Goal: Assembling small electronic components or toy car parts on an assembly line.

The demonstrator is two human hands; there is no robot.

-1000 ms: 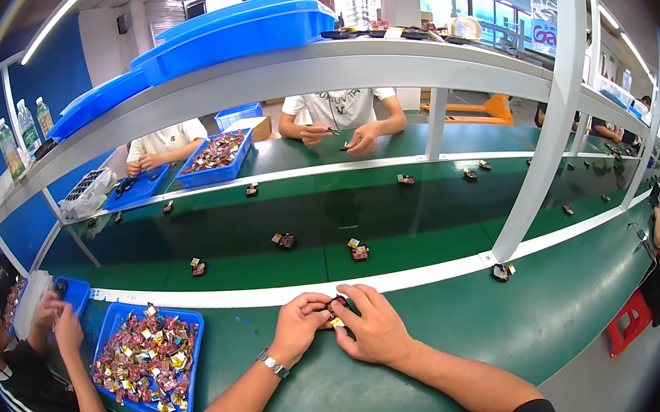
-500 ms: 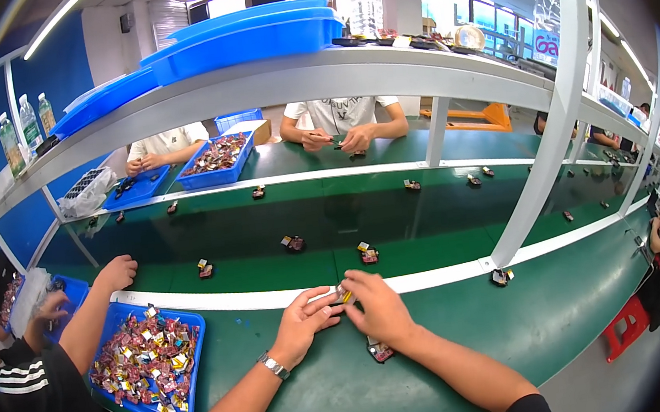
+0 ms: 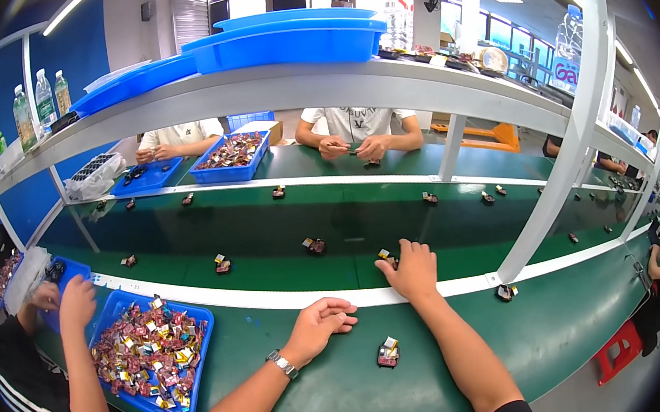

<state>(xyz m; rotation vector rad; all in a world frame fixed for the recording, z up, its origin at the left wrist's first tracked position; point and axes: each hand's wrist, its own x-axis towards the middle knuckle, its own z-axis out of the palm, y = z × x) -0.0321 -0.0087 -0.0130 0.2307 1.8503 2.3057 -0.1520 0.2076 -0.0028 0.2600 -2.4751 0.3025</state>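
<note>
In the head view, the left hand [image 3: 323, 329] hovers over the bench [image 3: 327, 407], fingers loosely curled, nothing visible in it. The right hand [image 3: 415, 268] crosses the white rail [image 3: 356, 297] along the bench's far edge, its fingertips at a small circuit board [image 3: 384, 254] on the green belt [image 3: 337, 273]; I cannot tell if they grip it. A second board [image 3: 388, 353] lies on the rail's near side. Handling by the rim, sparing the pale tabs, seems wisest.

Red-and-white module [image 3: 387, 354], green bench [image 3: 319, 404], blue tray [image 3: 203, 361]

Ceiling tubes [image 3: 70, 10] and windows [image 3: 248, 5] shine brightly, the green table [image 3: 512, 335] carries soft glare, and fisheye edges bow into black.
</note>
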